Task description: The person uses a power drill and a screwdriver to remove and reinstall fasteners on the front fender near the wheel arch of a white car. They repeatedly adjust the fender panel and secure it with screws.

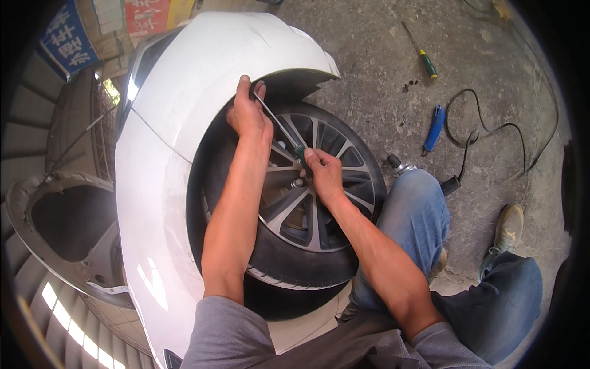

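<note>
Narrow gap between tyre (307, 265) and fender (203, 92)

soft, fairly even light falls on the rough grey concrete floor (479, 67). the glossy white metal car fender (163, 184) is nearly washed out, with hard glare low on its side; bright strips cross the grey ribbed panels (34, 277). the dark curved wheel arch (295, 85) is shadowed. fisheye distortion bends the edges, fading into black.

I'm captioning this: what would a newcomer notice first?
The white fender dominates, left of centre, arching over the spoked wheel. The left hand is at the fender's edge; the right hand, before the wheel, grips a green-handled screwdriver. At right, a blue tool lies on the floor.
</note>
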`<action>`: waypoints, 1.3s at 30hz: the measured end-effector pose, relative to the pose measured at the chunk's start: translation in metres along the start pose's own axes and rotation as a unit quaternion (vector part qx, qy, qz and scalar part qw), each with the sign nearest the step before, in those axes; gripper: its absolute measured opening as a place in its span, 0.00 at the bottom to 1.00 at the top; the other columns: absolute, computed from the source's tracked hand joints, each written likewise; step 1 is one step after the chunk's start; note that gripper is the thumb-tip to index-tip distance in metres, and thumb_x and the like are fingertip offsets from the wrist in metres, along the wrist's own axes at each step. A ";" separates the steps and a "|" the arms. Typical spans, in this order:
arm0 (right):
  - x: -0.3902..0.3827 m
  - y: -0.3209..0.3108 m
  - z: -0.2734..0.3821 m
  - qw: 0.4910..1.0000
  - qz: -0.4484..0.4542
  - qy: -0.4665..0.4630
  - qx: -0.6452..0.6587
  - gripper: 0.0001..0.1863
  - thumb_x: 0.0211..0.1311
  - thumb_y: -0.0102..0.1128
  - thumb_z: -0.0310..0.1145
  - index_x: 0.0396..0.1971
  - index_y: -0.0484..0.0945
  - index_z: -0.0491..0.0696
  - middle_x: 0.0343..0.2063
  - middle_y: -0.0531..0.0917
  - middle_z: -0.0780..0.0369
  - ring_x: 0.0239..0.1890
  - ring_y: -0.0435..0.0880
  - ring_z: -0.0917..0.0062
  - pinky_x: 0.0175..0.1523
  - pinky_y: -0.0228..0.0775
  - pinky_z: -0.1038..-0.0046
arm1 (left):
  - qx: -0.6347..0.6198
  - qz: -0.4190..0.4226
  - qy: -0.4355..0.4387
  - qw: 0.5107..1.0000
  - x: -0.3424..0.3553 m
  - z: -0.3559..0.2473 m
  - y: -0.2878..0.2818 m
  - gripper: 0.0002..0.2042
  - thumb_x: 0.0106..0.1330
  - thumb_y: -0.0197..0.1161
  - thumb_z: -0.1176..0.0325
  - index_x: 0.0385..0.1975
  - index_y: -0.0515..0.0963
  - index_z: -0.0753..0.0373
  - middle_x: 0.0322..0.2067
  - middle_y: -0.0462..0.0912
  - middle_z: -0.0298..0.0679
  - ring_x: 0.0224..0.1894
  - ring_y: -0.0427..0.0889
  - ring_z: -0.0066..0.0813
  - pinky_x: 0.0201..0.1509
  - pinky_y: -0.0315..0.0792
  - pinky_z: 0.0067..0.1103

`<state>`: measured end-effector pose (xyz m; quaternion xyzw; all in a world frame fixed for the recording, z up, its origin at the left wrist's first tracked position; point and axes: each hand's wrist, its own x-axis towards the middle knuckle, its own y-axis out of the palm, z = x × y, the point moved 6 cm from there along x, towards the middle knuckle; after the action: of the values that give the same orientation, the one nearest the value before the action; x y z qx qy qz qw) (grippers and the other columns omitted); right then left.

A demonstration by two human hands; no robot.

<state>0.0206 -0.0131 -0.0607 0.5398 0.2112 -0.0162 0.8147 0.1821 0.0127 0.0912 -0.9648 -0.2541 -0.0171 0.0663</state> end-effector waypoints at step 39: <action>-0.026 0.016 -0.027 0.919 -0.105 0.120 0.359 0.21 0.74 0.49 0.57 0.43 0.75 0.53 0.25 0.77 0.65 0.20 0.65 0.83 0.27 0.55 0.76 | 0.024 0.033 0.012 0.999 0.002 0.002 0.003 0.27 0.68 0.65 0.70 0.56 0.63 0.86 0.51 0.72 0.56 0.47 0.83 0.47 0.56 0.82 0.31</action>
<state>-0.0076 0.0123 -0.0460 0.7689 0.3426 -0.1120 0.5281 0.1858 0.0114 0.0887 -0.9706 -0.2211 -0.0206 0.0929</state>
